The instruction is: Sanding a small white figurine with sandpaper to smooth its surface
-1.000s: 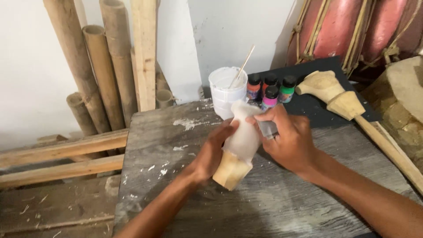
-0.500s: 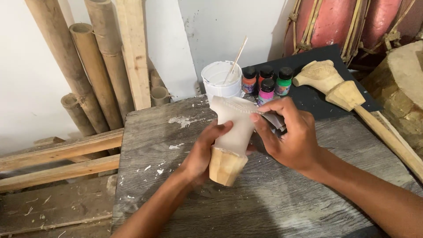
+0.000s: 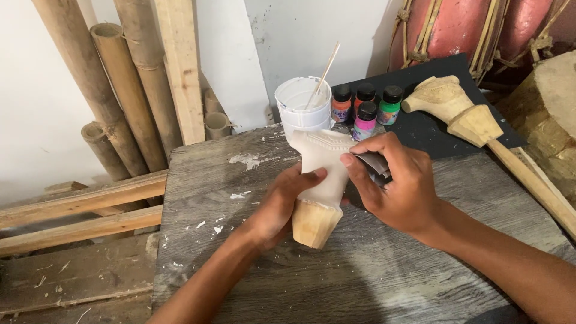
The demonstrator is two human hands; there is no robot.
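1. Grey weathered wooden table [image 3: 420, 282]: its near edge and near right corner lie bare, giving open passage in front of both forearms.
2. Left edge of the table: open planks with only white paint flecks, free up to the far left corner.
3. Far edge: a white plastic paint tub with a stick [image 3: 303, 105] and four small paint bottles with black caps [image 3: 366, 105] stand close together, blocking approach from behind.
4. Far right corner: an unpainted carved wooden handle piece [image 3: 459, 111] on a black sheet [image 3: 429, 129]; its long shaft runs along the right edge.
5. Beyond the left edge: bamboo poles [image 3: 120, 90] and timber planks [image 3: 78, 204].
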